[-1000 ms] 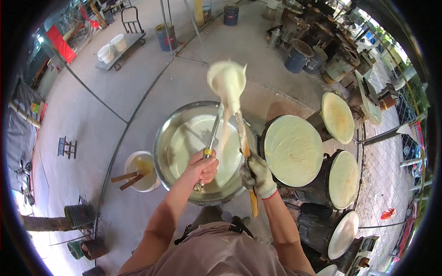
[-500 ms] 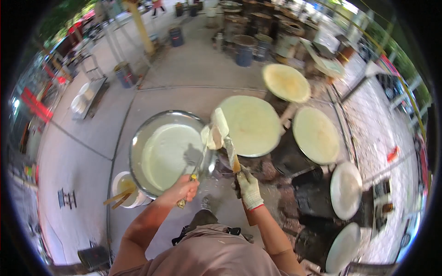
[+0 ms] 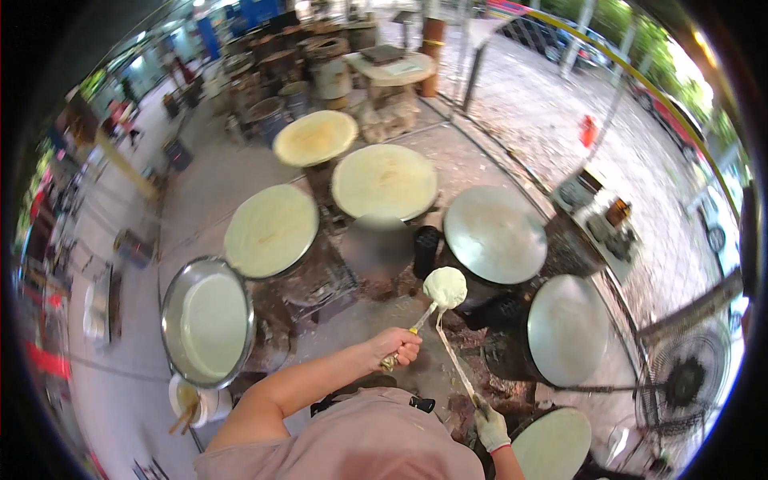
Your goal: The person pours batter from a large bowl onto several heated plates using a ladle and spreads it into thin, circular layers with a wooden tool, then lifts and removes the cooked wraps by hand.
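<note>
A Sticky Lump Held Up on Two Long Tools

A pale, sticky lump (image 3: 445, 288) sits at the top end of a ladle (image 3: 425, 318), in front of the person and just beside a shiny silver pan (image 3: 496, 234). The tip of a long stick (image 3: 458, 358) comes up to the same lump from below. The stick leans, with its top to the left and its bottom to the right.

The left hand (image 3: 398, 346) is bare. It is closed in a fist around the ladle's handle. The left arm bends at the elbow, and the lower arm goes across the front of the body, slanting up to the right. The fist is near the middle, and the ladle points up and to the right.

The right hand (image 3: 490, 426) wears a pale glove. It is lower down, off to the right and well apart from the left hand. Its fingers are curled around the low end of the stick. Only a short bit of the right arm shows.

Past the silver pan, to the left, are three round pans with pale yellow tops. A second silver pan (image 3: 568, 330) is on the right. A big metal bowl (image 3: 170, 324) on the left holds a milky mix (image 3: 212, 324), and a white bucket (image 3: 218, 405) is just below it. A round fan (image 3: 686, 380) stands far right.
</note>
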The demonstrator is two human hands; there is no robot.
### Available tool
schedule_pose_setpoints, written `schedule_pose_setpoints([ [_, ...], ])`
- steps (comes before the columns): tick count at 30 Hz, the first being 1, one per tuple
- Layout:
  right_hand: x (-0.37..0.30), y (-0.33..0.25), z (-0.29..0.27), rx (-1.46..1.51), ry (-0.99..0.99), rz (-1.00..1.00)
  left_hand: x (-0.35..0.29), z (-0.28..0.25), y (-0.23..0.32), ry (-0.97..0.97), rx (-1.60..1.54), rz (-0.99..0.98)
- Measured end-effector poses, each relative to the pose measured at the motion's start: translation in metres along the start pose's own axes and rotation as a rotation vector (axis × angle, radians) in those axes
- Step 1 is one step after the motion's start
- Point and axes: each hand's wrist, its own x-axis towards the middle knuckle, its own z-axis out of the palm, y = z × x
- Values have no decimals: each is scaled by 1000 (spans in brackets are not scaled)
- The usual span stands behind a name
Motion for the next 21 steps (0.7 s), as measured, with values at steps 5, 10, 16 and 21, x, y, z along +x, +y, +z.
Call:
schedule_pose_setpoints([
  [5, 18, 45, -12, 387, 241, -58, 112, 97, 0, -69, 327, -293],
  [10, 56, 28, -75, 409, 561, 197, 200, 188, 9, -215, 1051, -162],
  [16, 102, 86, -117, 1462, 1154, 423, 342, 227, -11, -486, 2014, 569],
  [21, 127, 100, -116, 1804, 1450, 448, 442, 203, -55, -629, 2091, 591],
])
